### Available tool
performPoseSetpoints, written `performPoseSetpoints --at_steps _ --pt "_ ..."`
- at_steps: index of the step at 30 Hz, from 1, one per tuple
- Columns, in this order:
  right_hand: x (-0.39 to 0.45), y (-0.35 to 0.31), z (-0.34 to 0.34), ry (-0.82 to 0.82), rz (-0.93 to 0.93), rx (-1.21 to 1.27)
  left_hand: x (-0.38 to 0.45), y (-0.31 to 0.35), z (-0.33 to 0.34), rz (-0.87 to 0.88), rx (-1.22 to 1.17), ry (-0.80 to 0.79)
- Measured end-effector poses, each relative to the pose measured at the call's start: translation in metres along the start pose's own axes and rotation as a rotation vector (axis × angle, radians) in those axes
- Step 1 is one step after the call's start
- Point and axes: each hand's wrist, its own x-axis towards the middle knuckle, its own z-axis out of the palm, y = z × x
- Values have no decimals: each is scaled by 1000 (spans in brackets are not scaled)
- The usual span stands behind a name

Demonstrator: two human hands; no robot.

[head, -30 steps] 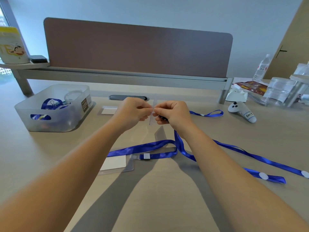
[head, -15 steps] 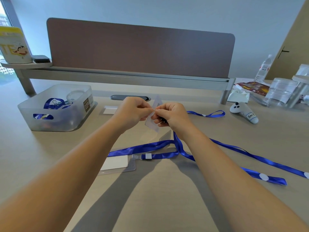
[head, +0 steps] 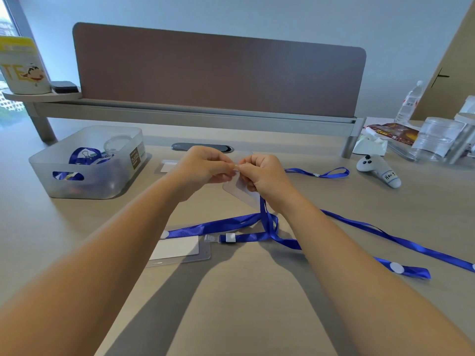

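Observation:
My left hand (head: 203,167) and my right hand (head: 264,176) meet above the desk, fingertips pinching the top of a clear badge holder (head: 240,192) that hangs tilted under them. A blue lanyard (head: 266,217) runs down from my right hand to the desk, so that hand holds its clip end too; the clip itself is hidden. A second clear badge holder with a white card (head: 177,249) lies flat on the desk, clipped to another blue lanyard (head: 246,237).
A translucent bin (head: 87,163) with blue lanyards stands at the left. A small card holder (head: 167,167) lies beyond my left hand. A white controller (head: 377,170), clear jars (head: 437,138) and a water bottle (head: 410,101) sit at the right. A brown partition (head: 218,73) closes the back.
The clear badge holder between my hands has swung from edge-on and upright to hanging flat and tilted below my fingers. Both hands stay together at the same spot.

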Motion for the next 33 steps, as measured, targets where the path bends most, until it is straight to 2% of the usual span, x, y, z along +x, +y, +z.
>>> performPoseSetpoints --at_steps 6,12,16,19,22,24,26,28,30,33 --pt "2 -4 0 -6 12 13 -1 -1 4 35 -44 62" --pt "4 -5 2 -8 6 0 0 -4 6 157 157 97" --pt "5 -6 0 -20 6 21 2 -4 2 148 174 79" --pt "8 -8 -4 -37 38 103 0 -3 -1 30 -47 53" --pt "9 -13 -7 -48 74 228 -6 -7 -5 -303 -273 -11" --pt "10 -15 -8 -49 74 249 -9 -14 -9 -545 -251 -147" --pt "9 -15 -6 -64 62 245 -11 -20 -12 -695 -281 -299" --pt "9 -14 -4 -90 55 249 -11 -23 -13 -745 -400 -363" --pt "8 -12 -2 -108 62 221 -11 -21 -13 -759 -572 -345" --pt "10 -11 -3 -123 85 192 -9 -16 -11 -718 -852 -151"
